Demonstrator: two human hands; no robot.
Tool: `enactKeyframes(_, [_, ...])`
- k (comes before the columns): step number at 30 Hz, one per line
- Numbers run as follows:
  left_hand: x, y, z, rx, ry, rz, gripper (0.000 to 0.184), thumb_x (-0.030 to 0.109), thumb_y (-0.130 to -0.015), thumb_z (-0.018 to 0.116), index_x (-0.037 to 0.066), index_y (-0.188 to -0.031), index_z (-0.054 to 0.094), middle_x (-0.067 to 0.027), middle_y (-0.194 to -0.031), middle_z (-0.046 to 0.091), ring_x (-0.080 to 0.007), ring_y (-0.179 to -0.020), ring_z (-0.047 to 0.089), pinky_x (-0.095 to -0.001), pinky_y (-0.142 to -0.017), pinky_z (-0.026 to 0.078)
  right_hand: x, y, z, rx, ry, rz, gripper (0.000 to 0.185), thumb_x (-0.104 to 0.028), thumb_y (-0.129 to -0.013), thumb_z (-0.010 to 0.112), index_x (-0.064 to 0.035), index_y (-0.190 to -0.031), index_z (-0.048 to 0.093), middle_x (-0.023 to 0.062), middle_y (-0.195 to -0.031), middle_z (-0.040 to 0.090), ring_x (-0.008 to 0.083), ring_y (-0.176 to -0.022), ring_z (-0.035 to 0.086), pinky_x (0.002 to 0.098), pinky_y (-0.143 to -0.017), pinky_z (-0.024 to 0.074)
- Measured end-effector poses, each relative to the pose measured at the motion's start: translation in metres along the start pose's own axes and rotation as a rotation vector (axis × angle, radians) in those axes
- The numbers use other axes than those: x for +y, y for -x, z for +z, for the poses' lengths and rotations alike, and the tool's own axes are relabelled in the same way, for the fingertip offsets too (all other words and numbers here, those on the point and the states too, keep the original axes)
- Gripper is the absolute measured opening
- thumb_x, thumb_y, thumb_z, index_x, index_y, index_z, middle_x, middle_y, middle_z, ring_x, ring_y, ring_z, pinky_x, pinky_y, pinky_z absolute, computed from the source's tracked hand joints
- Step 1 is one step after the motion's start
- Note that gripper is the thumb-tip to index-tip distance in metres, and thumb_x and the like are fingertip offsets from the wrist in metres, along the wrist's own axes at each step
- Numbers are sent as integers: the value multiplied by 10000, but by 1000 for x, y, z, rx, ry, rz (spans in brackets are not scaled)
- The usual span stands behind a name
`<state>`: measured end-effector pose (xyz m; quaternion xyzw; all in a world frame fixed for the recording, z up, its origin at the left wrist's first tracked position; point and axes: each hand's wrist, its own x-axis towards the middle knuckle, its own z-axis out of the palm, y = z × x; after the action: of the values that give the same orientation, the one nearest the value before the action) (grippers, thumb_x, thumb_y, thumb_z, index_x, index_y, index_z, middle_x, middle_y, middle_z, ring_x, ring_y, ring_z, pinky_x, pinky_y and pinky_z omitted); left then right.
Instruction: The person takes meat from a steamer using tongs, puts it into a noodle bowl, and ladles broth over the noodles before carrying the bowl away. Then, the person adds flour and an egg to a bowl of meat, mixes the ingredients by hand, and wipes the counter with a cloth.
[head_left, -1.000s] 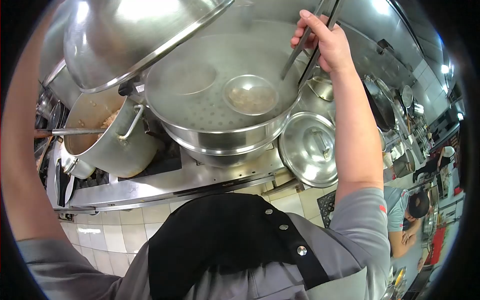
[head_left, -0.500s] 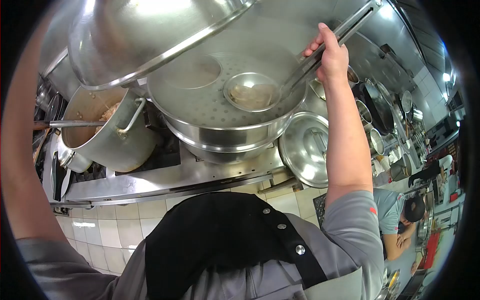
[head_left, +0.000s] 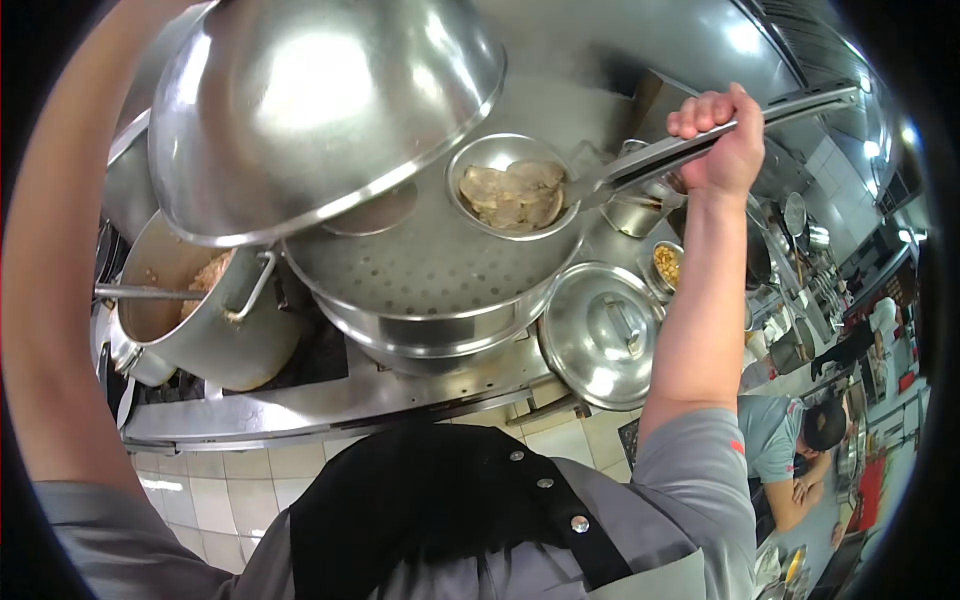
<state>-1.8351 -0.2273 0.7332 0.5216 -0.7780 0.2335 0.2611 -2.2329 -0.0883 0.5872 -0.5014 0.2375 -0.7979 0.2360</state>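
Note:
My right hand [head_left: 725,140] is closed around long metal tongs [head_left: 660,158]. The tongs' tips meet the right rim of a round metal dish [head_left: 482,152] with cooked meat slices [head_left: 515,192] in it, over the right part of a perforated steamer [head_left: 430,278]. A large domed lid [head_left: 320,110] hangs tilted above the steamer's left side and partly covers a second round dish [head_left: 375,213]. My left arm reaches up the left edge toward the lid's top; the fingers of my left hand are out of clear sight.
A deep pot [head_left: 235,340] with food and a ladle handle [head_left: 150,292] stands left on the stove. A flat lid [head_left: 605,335] leans right of the steamer, near a bowl of yellow pieces [head_left: 666,264]. A co-worker [head_left: 785,450] is at lower right.
The tongs have tilted flatter and moved right with my right hand. The meat dish now appears higher, its slices clearer. The domed lid sits lower in view, and the steam looks thinner.

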Motion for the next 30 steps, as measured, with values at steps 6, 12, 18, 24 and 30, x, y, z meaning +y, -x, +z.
enactKeyframes(6, [44,-10,15,-31,51,62,612,519,-896,565,-46,-1090,693,-271,-1078,682,-394,-1018,650,-441,-945,480,-76,-3,-40,8,140,-127,359,-288,-937,505,-129,-631,405,42,-559,423,209,-519,444,396,-580,402])
enactKeyframes(12, [76,-43,54,-177,208,238,695,584,-869,592,-81,-1051,679,-217,-934,699,-292,-857,685,-371,-840,514,-119,28,-75,48,209,-150,365,-268,-950,490,-132,-635,364,27,-572,387,188,-534,400,372,-588,370])
enactKeyframes(18, [105,-35,91,-214,249,328,698,572,-891,600,-96,-1090,642,-216,-950,687,-273,-840,671,-377,-800,513,-133,47,-113,56,218,-146,371,-277,-948,483,-131,-629,363,29,-566,394,198,-518,417,383,-577,378])
enactKeyframes(24, [119,-19,101,-360,284,309,621,512,-895,634,-85,-1063,654,-217,-937,689,-296,-867,672,-385,-826,507,-133,53,-135,40,182,-116,380,-283,-956,474,-133,-625,361,30,-565,397,195,-514,422,384,-575,386])
enactKeyframes(30, [114,-12,119,-327,235,315,597,454,-895,662,-109,-1090,631,-240,-990,675,-311,-925,654,-400,-875,493,-126,49,-148,4,153,-98,389,-280,-963,464,-133,-618,361,29,-555,396,191,-498,426,382,-555,392])
